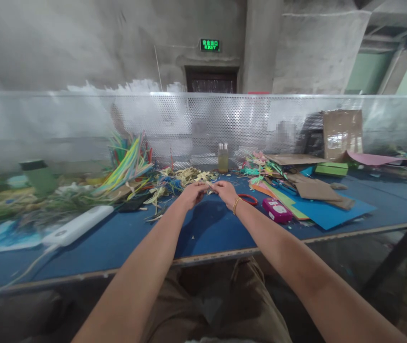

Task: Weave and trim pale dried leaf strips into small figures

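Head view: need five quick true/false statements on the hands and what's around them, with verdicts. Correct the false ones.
1. The left hand and right hand are close together over the blue table. True.
2. A bracelet circles the left arm. False: the gold bracelet is on the right arm.
3. Pale strips lie in a pile just beyond the hands. True.
4. The magenta item sits left of both hands. False: the magenta item sits to their right.
5. The white device has no cable attached. False: a cable runs from the near end of the white device.
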A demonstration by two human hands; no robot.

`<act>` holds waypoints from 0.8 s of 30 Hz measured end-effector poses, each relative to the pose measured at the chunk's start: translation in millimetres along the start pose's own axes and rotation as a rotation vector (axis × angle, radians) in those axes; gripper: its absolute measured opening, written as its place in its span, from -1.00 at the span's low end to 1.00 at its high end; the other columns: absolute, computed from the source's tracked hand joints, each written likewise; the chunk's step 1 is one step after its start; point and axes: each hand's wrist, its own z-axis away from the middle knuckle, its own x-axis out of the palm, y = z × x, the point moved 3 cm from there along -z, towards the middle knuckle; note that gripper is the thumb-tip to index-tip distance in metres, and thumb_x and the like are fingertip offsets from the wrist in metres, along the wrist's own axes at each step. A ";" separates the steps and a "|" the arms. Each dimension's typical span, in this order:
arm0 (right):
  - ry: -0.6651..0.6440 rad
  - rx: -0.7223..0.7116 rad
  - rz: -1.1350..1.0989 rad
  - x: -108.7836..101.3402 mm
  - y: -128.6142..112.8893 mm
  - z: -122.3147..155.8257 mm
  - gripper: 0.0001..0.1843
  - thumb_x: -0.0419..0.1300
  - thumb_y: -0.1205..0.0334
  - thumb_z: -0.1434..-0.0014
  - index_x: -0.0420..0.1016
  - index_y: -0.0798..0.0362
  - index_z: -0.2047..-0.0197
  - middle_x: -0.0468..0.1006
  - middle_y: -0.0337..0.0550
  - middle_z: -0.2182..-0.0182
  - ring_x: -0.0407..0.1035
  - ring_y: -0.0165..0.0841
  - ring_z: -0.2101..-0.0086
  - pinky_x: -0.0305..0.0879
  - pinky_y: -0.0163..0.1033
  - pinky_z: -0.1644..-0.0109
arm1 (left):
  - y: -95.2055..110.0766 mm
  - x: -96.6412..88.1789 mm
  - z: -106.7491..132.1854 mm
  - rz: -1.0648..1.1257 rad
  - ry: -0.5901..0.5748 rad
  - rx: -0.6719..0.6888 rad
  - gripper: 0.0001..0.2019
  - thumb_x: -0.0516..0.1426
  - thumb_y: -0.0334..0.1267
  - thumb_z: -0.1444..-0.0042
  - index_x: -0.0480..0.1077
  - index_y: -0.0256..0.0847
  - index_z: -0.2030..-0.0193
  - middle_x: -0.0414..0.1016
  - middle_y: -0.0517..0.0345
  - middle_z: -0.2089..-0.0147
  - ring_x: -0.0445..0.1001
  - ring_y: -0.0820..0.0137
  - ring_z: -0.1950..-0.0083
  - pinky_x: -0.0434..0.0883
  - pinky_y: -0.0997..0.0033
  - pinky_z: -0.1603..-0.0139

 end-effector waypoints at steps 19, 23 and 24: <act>0.025 -0.098 0.120 -3.0 -2.0 3.3 -0.71 0.17 0.03 0.05 0.54 0.10 0.44 0.49 -0.24 0.53 0.29 -0.44 0.47 0.14 -0.36 0.38 | 0.5 -4.3 -4.6 0.008 0.073 0.049 -0.65 0.38 -0.15 0.35 0.45 -0.23 0.39 0.39 0.22 0.52 0.33 0.56 0.51 0.13 0.59 0.58; 0.017 -0.085 0.137 -2.3 -0.5 2.0 -0.69 0.18 0.02 0.04 0.57 0.09 0.41 0.52 -0.22 0.50 0.31 -0.42 0.47 0.18 -0.34 0.35 | 3.9 -10.3 -7.4 0.070 0.199 0.114 -0.60 0.37 -0.10 0.36 0.45 -0.22 0.35 0.44 0.21 0.46 0.39 0.53 0.44 0.18 0.59 0.54; 0.006 -0.082 0.140 -1.8 -0.7 2.1 -0.69 0.18 0.02 0.04 0.57 0.09 0.41 0.52 -0.22 0.50 0.31 -0.42 0.47 0.18 -0.34 0.35 | 3.7 -12.2 -8.6 0.080 0.226 0.128 -0.60 0.37 -0.09 0.36 0.46 -0.22 0.35 0.44 0.20 0.45 0.39 0.53 0.44 0.19 0.59 0.53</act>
